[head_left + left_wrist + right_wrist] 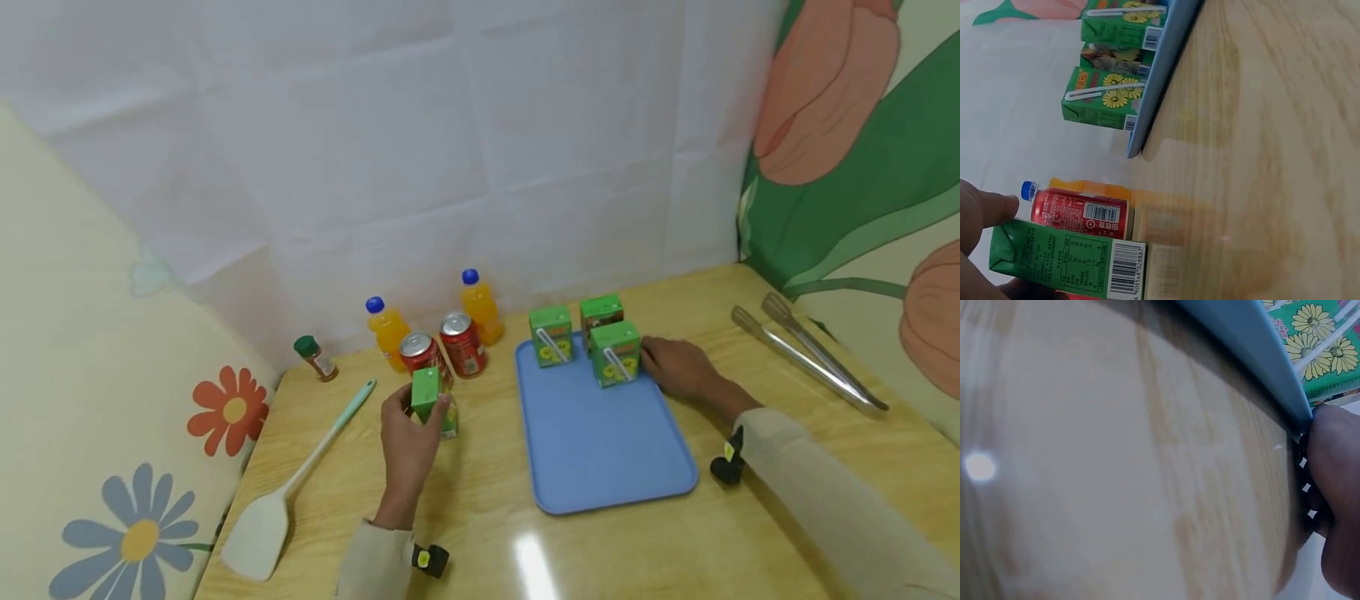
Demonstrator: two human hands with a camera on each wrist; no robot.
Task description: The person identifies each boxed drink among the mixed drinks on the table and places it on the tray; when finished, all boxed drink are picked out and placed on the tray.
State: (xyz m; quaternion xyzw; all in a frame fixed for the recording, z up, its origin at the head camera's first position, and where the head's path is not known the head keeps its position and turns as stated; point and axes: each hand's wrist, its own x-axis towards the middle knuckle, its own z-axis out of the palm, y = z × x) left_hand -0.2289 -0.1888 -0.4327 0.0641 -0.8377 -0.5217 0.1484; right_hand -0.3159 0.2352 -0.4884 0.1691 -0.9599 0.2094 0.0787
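My left hand [407, 442] grips a green juice box [1063, 257] by its sides, thumb on one side and fingers on the other. The box stands upright just in front of two red soda cans [463, 350]. On the right, my right hand [681, 368] holds the right rim of a blue tray [600, 454], its thumb [1335, 437] at the edge; the other fingers are partly hidden. Three green drink boxes stand at the tray's far end: a flowered one [551, 333], another flowered one [617, 354] nearest my right hand, and a darker-fronted one [600, 311] behind.
Two orange drink bottles [481, 310] stand behind the cans, near the white cloth backdrop [360, 150]. A green-capped spice jar [318, 360] is at the back left. A white spatula [258, 529] lies along the left side, metal tongs [813, 358] along the right.
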